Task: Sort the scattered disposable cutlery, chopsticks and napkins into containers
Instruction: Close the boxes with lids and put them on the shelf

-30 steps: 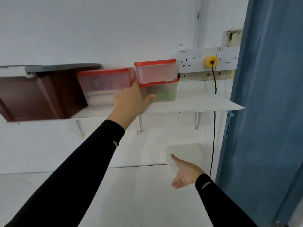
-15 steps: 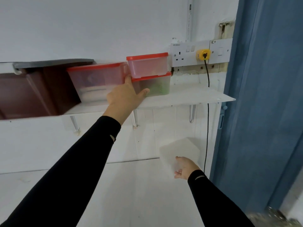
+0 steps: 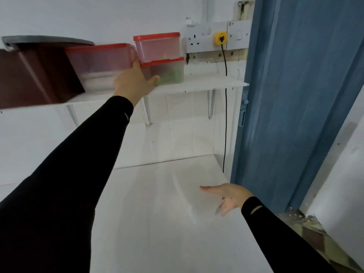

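A large clear container with a red lid (image 3: 98, 66) sits on the white shelf (image 3: 206, 83), blurred by motion. My left hand (image 3: 136, 81) grips its right end, thumb sticking out to the right and fingers hidden behind it. To its right, two smaller red-lidded containers are stacked: the top one (image 3: 157, 47) looks empty and the bottom one (image 3: 169, 72) holds something green. Lower down, a blurred white napkin (image 3: 187, 194) lies on the white counter (image 3: 149, 233). My right hand (image 3: 226, 198) is at its right edge with fingers spread, holding nothing.
A dark brown box (image 3: 35, 75) with a grey top fills the shelf's left part. Wall sockets (image 3: 199, 37) carry a yellow plug (image 3: 220, 37) with a black cord (image 3: 226, 119) hanging down. A blue folding door (image 3: 295, 95) bounds the right side.
My right hand held the white napkin up half a second ago; it has since dropped to the counter and opened. My left hand stays on the large container, which now looks blurred.
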{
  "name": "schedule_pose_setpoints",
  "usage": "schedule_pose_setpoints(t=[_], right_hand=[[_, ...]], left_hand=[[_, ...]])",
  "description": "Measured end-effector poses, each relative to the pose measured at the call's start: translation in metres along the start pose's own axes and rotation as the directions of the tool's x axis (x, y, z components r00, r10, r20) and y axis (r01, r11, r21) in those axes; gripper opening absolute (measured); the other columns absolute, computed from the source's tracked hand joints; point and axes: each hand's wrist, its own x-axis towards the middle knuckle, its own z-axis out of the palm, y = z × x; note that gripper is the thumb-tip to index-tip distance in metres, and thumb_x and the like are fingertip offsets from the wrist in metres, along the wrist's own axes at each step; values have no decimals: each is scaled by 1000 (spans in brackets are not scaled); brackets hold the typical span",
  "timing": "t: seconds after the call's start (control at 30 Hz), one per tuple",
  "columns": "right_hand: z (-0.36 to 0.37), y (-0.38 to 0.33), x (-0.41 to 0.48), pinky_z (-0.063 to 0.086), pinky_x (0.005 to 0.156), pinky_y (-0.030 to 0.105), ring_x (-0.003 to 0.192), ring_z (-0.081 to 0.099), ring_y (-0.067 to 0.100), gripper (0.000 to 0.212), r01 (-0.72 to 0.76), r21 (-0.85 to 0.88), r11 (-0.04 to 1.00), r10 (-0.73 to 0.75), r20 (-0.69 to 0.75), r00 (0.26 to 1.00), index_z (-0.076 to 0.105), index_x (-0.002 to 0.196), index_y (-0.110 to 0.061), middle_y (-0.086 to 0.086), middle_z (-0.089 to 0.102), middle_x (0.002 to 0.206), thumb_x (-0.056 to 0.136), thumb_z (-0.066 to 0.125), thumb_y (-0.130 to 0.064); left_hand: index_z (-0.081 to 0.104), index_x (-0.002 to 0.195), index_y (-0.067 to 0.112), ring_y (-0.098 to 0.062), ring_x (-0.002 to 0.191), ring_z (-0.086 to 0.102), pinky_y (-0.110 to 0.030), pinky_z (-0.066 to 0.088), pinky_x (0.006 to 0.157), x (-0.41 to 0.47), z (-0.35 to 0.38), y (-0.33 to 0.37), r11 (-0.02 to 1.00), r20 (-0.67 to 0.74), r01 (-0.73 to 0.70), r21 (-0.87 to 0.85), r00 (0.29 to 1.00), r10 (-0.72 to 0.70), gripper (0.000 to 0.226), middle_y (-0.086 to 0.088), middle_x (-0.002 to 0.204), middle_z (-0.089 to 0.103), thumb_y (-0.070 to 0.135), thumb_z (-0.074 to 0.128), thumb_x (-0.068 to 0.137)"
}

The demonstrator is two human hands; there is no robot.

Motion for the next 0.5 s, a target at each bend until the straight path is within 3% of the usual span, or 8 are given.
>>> schedule_pose_setpoints(t=[0.1,0.23,0.27,0.33,0.4,0.5], right_hand=[[11,8,-9,59,82,33,118,52,31,95,80,80,994,-84,44,995,57,137,-19,10,42,147,53,92,-48],[16,11,-22,55,75,16,130,44,23,48,133,143,981,-140,47,989,70,120,-27,-6,46,142,74,84,-25],[16,8,-28,57,79,20,129,47,22,40,137,140,981,-145,49,988,75,109,-30,-6,51,140,71,88,-29],[15,-4,-46,57,89,32,115,62,23,43,183,113,976,-192,65,979,79,97,-30,-2,65,127,58,94,-42],[13,-28,-72,58,88,37,99,71,27,49,261,80,962,-267,70,961,78,101,-25,2,72,114,57,93,-42],[5,-71,-119,59,83,43,100,70,31,46,376,105,921,-386,105,917,72,110,-17,8,70,115,68,87,-30]], left_hand=[[23,151,14,-41,114,57,-46,45,90,0,2,-2,1000,-13,-7,-17,1000,7,83,-20,122,61,63,51,89],[31,146,19,-38,111,59,-46,47,89,0,3,-6,995,-50,-8,-96,999,3,77,-15,119,63,59,57,86],[31,146,20,-38,111,59,-46,47,90,0,3,-6,995,-49,-7,-103,999,2,75,-14,119,63,57,57,86],[32,146,19,-38,112,59,-46,46,89,-1,2,-4,995,-37,-2,-102,999,-1,73,-14,121,62,55,58,88],[31,146,15,-39,113,58,-46,46,89,-3,-1,-1,997,-24,-1,-78,1000,0,72,-17,122,61,53,57,90],[33,142,6,-43,112,57,-46,46,86,-3,-9,-1,999,-15,-49,21,999,49,66,-23,123,58,48,52,95]])
